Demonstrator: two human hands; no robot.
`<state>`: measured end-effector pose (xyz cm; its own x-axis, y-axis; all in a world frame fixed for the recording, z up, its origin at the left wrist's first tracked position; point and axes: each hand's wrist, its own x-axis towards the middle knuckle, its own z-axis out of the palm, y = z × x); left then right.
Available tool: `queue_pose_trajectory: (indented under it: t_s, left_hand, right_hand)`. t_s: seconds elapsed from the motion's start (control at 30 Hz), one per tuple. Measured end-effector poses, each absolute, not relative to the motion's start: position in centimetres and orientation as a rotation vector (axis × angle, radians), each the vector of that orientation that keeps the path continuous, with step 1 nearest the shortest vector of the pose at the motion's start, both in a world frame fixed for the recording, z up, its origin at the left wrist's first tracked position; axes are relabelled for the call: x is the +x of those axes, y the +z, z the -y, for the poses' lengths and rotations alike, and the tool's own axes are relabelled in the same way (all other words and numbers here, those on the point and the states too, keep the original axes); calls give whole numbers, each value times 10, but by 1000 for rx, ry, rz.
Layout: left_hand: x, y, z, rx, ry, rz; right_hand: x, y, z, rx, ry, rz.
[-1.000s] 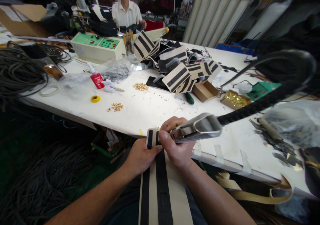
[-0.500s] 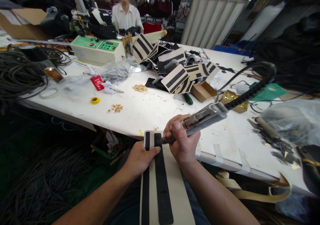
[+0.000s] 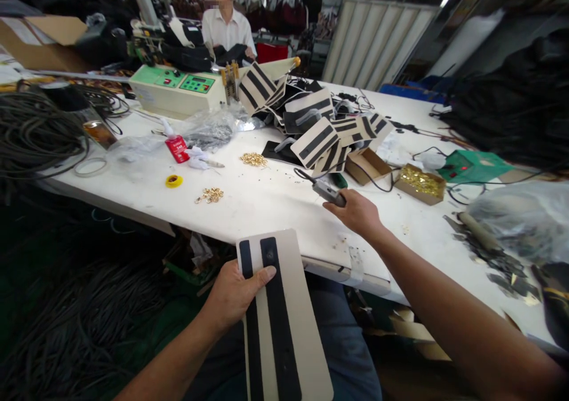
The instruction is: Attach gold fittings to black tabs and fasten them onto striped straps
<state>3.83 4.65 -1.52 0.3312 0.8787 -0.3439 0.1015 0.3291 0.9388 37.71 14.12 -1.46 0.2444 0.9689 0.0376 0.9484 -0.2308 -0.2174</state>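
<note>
My left hand (image 3: 240,288) grips the left edge of a flat beige panel (image 3: 302,324) over my lap, with the thumb pressed on top. Two black strips run along the panel, and the thumb rests on the inner black strip (image 3: 284,336). Beyond the panel, my right hand (image 3: 358,211) is stretched out over the table, fingers closed round one end of a grey corded electric screwdriver (image 3: 328,192). Its far end points left, beside the pile of striped panels (image 3: 315,143). Whether the tool touches the tabletop, I cannot tell.
On the white table (image 3: 275,205) lie small gold fittings (image 3: 210,195), a yellow tape roll (image 3: 173,181), a red bottle (image 3: 177,148) and a carton of gold pieces (image 3: 420,183). A green-panelled machine (image 3: 178,89) stands behind. Across the table is a person in a white shirt (image 3: 227,30).
My right hand has carried the electric screwdriver from the panel's top end forward and right over the table, tipping it down. My left hand still holds the panel, now turned slightly.
</note>
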Motion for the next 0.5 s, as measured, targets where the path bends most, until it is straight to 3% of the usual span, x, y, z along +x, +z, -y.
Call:
queue_pose_trajectory:
  t_s: [0.2, 0.33, 0.5]
  left_hand:
    - [13, -16, -52, 1089, 717, -1262]
    - [0, -19, -54, 1045, 730, -1307]
    - [-2, -24, -55, 991, 731, -1269]
  right_hand:
    - [405, -39, -137, -2314, 79, 1989]
    - [380, -29, -119, -2021, -77, 2028]
    - [306, -35, -104, -1660, 407, 2139]
